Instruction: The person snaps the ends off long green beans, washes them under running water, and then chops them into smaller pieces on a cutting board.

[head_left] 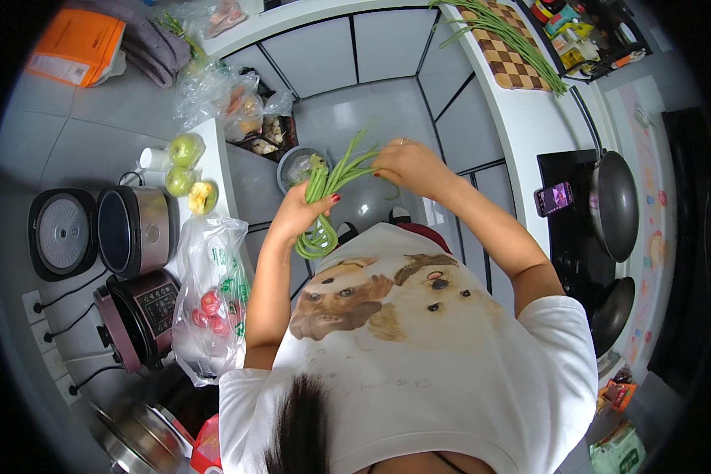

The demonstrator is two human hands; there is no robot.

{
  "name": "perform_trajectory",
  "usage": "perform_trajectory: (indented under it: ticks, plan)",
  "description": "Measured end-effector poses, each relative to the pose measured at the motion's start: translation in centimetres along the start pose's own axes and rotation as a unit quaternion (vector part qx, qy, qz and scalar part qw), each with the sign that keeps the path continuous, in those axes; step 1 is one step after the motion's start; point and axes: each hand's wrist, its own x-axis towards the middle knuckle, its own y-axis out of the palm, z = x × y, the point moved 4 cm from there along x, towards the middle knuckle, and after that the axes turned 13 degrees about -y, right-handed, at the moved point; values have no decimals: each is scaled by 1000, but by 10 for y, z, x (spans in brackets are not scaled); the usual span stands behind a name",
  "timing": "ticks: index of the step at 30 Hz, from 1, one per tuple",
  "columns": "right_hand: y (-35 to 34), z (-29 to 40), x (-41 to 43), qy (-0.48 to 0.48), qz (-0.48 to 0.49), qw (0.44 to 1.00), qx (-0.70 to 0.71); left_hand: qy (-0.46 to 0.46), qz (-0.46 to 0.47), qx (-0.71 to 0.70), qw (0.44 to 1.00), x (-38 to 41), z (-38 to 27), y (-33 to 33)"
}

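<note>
My left hand (299, 213) is closed around a folded bunch of green long beans (326, 183), whose looped ends hang below the fist. At the other end of the bunch, the fingers of my right hand (404, 167) pinch thin bean tips. Beneath the beans, a round grey bin (281, 172) with a plastic liner and green scraps stands on the floor. More long beans (518, 41) lie across a checkered wooden cutting board (497, 56) on the right counter.
On the left counter are wrapped green apples (183, 150), a plastic bag of red fruit (210, 349) and open cookers (148, 234). A frying pan (616, 207) and a phone (553, 199) rest at the right cooktop. A black crate (290, 127) stands beyond the bin.
</note>
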Motion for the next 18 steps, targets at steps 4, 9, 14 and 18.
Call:
perform_trajectory:
  ticks: [4, 9, 14, 18]
  plan:
    - [-2, 12, -12, -78, -45, 996, 5, -4, -3, 20, 1000, -1, 9, 2]
    - [23, 16, -18, -25, 114, 993, -37, 50, 4, 58, 997, 10, 25, 8]
    - [31, 17, -23, 14, 182, 983, -26, 49, 11, 72, 996, 11, 29, 16]
    - [27, 15, -20, 17, 139, 990, -6, 45, 19, 69, 996, 11, 33, 22]
